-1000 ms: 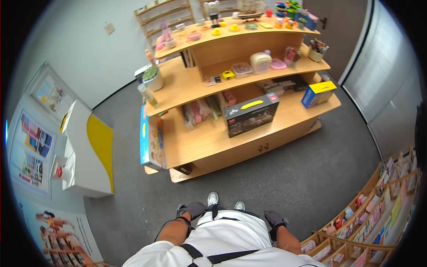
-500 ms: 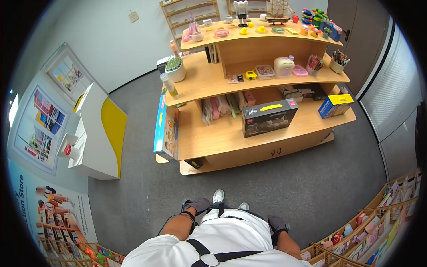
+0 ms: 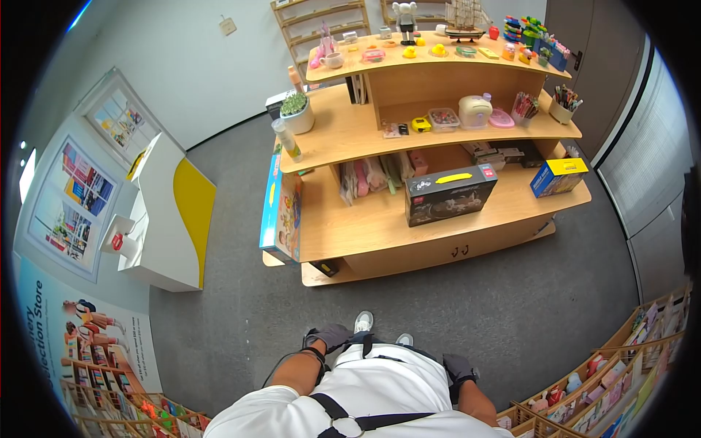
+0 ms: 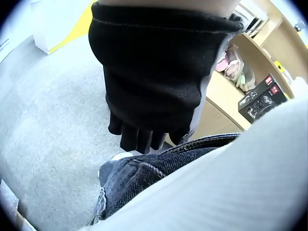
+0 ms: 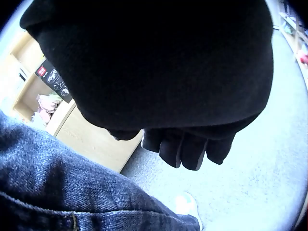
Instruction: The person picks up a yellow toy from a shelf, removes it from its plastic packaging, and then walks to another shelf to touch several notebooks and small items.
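Note:
My left hand (image 3: 332, 336), in a dark glove, hangs beside the waist with nothing in it. In the left wrist view its gloved fingers (image 4: 139, 139) droop loosely, near the blue jeans (image 4: 139, 175). On the other side hangs my right hand (image 3: 458, 367), also gloved and holding nothing; its fingers (image 5: 192, 151) curl slightly in the right wrist view. Ahead of both hands stands a tiered wooden display counter (image 3: 365, 219). On its lower shelf are a black box (image 3: 451, 196) with a yellow handle, a blue-and-yellow box (image 3: 558, 177) and a tall blue toy box (image 3: 281, 212).
The middle shelf carries a potted plant (image 3: 296, 113), a yellow tape measure (image 3: 420, 125) and a pen pot (image 3: 563, 109). A model ship (image 3: 465, 22) stands on top. At left is a white-and-yellow stand (image 3: 164, 226); wooden racks (image 3: 584, 394) hold stationery at lower right.
The head view has swung so the counter sits farther right and slightly higher in it. Both hands stay hanging at the sides.

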`<state>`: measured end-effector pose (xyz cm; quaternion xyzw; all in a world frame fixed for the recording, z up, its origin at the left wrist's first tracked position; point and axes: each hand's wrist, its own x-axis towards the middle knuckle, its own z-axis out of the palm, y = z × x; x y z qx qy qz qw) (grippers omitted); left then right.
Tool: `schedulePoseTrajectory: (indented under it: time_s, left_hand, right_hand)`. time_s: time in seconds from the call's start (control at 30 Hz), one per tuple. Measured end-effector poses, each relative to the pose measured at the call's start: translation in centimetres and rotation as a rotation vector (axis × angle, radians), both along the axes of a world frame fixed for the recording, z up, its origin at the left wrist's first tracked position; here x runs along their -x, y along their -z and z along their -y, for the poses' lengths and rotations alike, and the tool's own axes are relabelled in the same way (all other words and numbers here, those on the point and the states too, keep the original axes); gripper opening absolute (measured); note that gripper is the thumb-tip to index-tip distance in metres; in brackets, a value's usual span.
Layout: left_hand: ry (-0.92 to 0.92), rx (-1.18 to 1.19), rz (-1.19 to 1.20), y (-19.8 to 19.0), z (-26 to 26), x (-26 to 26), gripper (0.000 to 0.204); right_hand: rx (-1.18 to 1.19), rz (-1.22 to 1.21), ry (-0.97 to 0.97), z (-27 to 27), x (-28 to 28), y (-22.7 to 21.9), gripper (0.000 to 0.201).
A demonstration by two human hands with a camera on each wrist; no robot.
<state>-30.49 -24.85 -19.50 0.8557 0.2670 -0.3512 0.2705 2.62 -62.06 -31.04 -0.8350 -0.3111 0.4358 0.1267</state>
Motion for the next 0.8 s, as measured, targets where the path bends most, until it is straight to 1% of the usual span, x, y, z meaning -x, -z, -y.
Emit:
schedulePoseTrajectory:
  time_s: [0.07,0.13,0.2,0.23,0.3,0.37,0.47,0.57,0.63,0.73,0.77,0.8]
  left_hand:
    - [0.008,-0.014,0.01,-2.0,0.2,-0.2,0.044]
    - [0.034,-0.036,0.016,-2.0,0.2,0.4,0.041]
    - [0.1,-0.072,0.056,-1.5,0.3,0.4,0.036]
    - [0.099,-0.068,0.058,-1.2,0.4,0.5,0.036]
    - [0.056,-0.057,0.084,-0.7,0.2,0.9,0.034]
    - [0.027,-0.05,0.096,-0.7,-0.1,1.3,0.034]
    - [-0.202,0.043,-0.008,-0.5,-0.6,1.7,0.046]
    - [-0.234,0.047,0.02,-0.2,-0.9,3.5,0.046]
    - [-0.238,0.05,0.025,-0.3,-1.3,5.3,0.046]
    - [-0.489,0.139,-0.051,-0.6,-2.2,6.6,0.047]
    - [-0.478,0.147,-0.048,-0.6,-2.5,7.0,0.047]
    - [-0.366,0.127,-0.054,-0.6,-2.8,7.5,0.048]
  right_hand:
    - [-0.012,0.004,-0.014,-0.1,0.0,1.5,0.052]
    - [-0.049,0.017,-0.055,0.4,-0.3,3.1,0.053]
    - [-0.062,0.028,-0.077,0.5,-0.3,2.7,0.053]
    - [-0.04,0.004,-0.05,0.2,-0.2,1.8,0.051]
    - [0.001,-0.043,0.003,-0.6,-0.2,0.6,0.048]
    - [0.0,-0.035,-0.014,-1.3,0.0,0.2,0.049]
    - [-0.001,-0.023,-0.055,-1.9,-0.3,-0.4,0.049]
    - [0.077,0.015,-0.037,-3.1,0.1,0.1,0.053]
    - [0.057,-0.002,-0.06,-3.6,0.2,0.7,0.053]
    - [0.023,-0.001,-0.088,-4.5,0.6,1.0,0.053]
    - [0.026,0.016,-0.071,-4.9,1.0,0.8,0.053]
    - [0.031,0.035,-0.055,-5.2,1.3,0.6,0.053]
